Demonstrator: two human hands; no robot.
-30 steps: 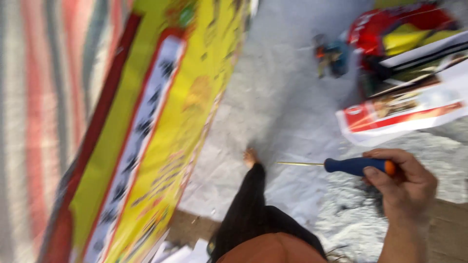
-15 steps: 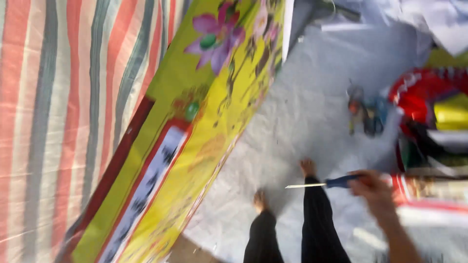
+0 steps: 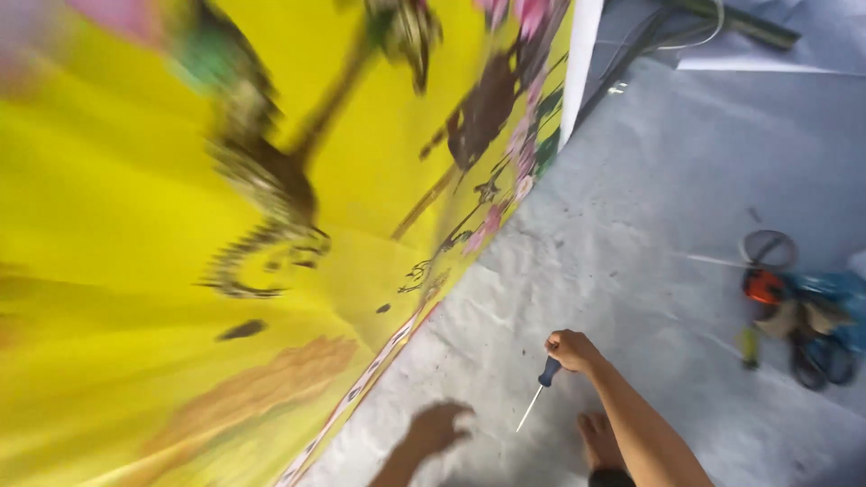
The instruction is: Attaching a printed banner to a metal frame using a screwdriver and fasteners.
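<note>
Big yellow printed banner [image 3: 180, 271] with flowers and dark branches fills the whole left side, its edge running diagonally over the grey floor sheet [image 3: 649, 207]. Left hand [image 3: 437, 427] hovers low by that edge, too blurry to tell if it's clenched or loose. Right hand [image 3: 568, 350] is fisted around a blue-handled screwdriver [image 3: 538, 388], tip angled down-left, just above a bare foot [image 3: 600, 439]. Far right: a heap of tools [image 3: 794, 311] on the floor, no container around them.
</note>
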